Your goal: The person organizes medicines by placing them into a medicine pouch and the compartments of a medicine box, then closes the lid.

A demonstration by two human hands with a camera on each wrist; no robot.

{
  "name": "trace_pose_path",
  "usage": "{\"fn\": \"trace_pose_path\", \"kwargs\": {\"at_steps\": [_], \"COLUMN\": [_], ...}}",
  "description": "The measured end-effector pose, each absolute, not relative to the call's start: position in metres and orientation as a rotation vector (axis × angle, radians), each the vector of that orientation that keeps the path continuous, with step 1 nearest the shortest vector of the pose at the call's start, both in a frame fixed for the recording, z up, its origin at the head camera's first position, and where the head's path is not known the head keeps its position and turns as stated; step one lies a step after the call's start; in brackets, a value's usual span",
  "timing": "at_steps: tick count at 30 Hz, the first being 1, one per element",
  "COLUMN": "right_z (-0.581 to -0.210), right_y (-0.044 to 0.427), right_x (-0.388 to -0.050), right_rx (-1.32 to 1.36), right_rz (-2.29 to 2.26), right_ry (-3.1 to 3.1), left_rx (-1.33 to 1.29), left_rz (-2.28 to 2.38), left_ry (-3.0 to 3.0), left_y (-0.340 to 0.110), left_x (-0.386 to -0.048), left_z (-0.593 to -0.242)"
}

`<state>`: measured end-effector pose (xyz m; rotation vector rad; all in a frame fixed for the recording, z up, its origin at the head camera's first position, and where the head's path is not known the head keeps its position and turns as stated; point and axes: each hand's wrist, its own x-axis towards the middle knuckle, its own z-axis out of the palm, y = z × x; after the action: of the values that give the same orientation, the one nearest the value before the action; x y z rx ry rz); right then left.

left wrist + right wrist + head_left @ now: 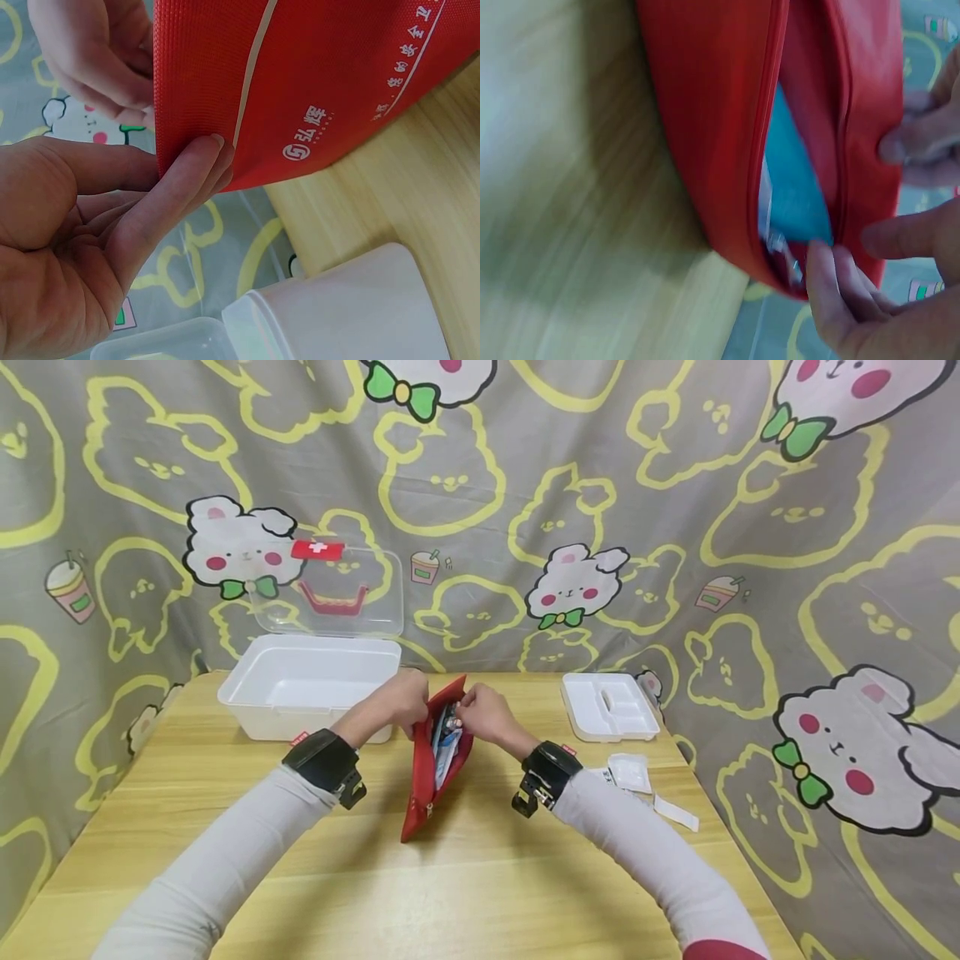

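A red zippered pouch (pixel 424 768) with white printing stands with its mouth open in the middle of the table. Its contents show inside: a blue packet (pixel 791 172), whitish packets (pixel 447 756) and small clear wrappings that I cannot make out. At the pouch's far end, my left hand (pixel 405 697) pinches the left side by its edge, fingers lying over the printed face. My right hand (pixel 487 714) holds the rim at the far end of the mouth, fingertips just within the opening and the pouch wall between its fingers.
A white box (pixel 300 722) with its clear lid (pixel 330 593) raised stands at the back left. At the back right lies a white compartment tray (pixel 588 727). Nearer on the right are a white packet (pixel 628 772) and a white strip (pixel 676 812). A patterned curtain hangs behind.
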<state>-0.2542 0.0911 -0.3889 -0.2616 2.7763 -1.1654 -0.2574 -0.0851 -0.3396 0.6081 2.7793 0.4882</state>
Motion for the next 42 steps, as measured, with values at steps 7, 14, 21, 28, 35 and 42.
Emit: {"fn": "trace_pose_path", "kwargs": {"at_steps": [7, 14, 21, 28, 35, 42], "right_z": [-0.394, -0.397, -0.399, -0.402, -0.404, -0.405], "right_y": [0.098, 0.103, 0.102, 0.101, 0.100, 0.111], "right_x": [-0.279, -0.291, -0.297, -0.295, -0.295, -0.299], "right_rx": [-0.184, -0.227, -0.149, -0.123, -0.078, 0.018], "right_rz": [-1.149, -1.349, -1.508, -1.450, -1.446, -1.465], "right_ry": [2.813, 2.534, 2.338, 2.477, 2.567, 2.577], "left_rx": [0.621, 0.587, 0.575, 0.584, 0.630, 0.664], "left_rz": [0.450, 0.490, 0.511, 0.530, 0.492, 0.440], "left_ry": [2.795, 2.772, 2.760, 2.757, 2.788, 2.816], "left_y": [-0.085, -0.085, -0.084, -0.084, -0.085, -0.090], "left_x": [-0.258, -0.259, -0.261, -0.261, -0.261, -0.261], "left_z": [-0.342, -0.341, -0.342, -0.344, -0.343, -0.341]}}
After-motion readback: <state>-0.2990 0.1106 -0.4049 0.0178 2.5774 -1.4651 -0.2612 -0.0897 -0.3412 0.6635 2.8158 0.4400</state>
